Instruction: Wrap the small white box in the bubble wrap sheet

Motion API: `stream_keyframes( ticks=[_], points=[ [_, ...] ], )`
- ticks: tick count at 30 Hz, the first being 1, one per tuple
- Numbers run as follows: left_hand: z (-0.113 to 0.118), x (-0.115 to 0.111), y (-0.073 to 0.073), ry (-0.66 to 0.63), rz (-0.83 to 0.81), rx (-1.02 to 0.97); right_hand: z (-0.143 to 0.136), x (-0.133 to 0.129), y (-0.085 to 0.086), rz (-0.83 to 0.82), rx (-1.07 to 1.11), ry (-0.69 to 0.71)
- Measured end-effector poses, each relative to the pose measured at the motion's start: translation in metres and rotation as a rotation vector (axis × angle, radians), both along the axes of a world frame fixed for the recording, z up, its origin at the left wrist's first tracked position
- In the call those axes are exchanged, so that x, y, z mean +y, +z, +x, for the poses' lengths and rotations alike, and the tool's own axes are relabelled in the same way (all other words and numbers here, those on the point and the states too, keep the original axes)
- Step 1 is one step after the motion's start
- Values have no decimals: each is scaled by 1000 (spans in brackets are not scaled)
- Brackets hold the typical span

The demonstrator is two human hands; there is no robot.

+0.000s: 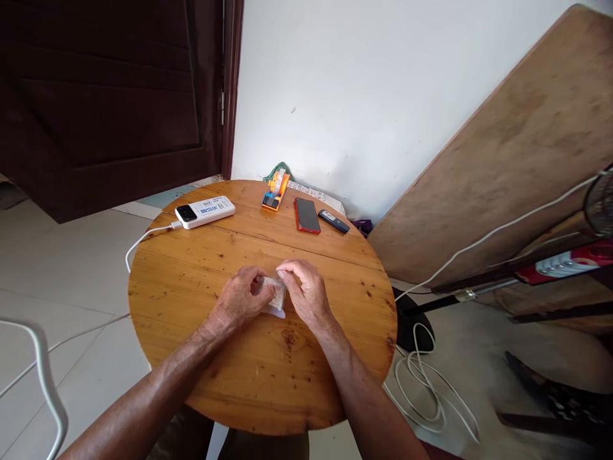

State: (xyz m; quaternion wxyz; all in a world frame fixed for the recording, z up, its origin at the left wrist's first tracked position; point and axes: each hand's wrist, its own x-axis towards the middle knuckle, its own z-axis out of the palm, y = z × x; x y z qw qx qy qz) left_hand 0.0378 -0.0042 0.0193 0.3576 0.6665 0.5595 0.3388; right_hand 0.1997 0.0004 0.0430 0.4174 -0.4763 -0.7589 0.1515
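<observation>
A small pale packet in clear plastic wrap (276, 300) is at the middle of the round wooden table (191, 287). My left hand (244, 292) grips its left side, thumb pressed on top and fingers around the far edge. At the packet's upper right corner, my right hand (306, 289) is closed in a pinch, thumb against forefinger. Whatever lies between those fingertips is too small to make out. The packet's left part is hidden under my left hand.
Toward the back of the table are a white power bank (211, 211) with a plugged-in cable, an orange tape dispenser (276, 190), a red-edged phone (307, 215) and a dark handheld device (334, 221). A white wall (335, 96) rises behind; cables (426, 383) coil on the floor at right.
</observation>
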Motion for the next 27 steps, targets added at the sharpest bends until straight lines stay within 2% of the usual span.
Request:
stream_keyframes(
  ticks=[15, 18, 23, 27],
  points=[
    [0, 4, -4, 12, -10, -73, 5, -7, 5, 91, -199, 50],
    [-3, 5, -2, 7, -51, -109, 6, -7, 6, 114, -240, 87],
    [-9, 6, 5, -82, -131, -222, 8, -7, 7, 179, -335, 134],
    [-10, 6, 4, -68, -147, -239, 8, -14, 16, 168, -408, 169]
  ],
)
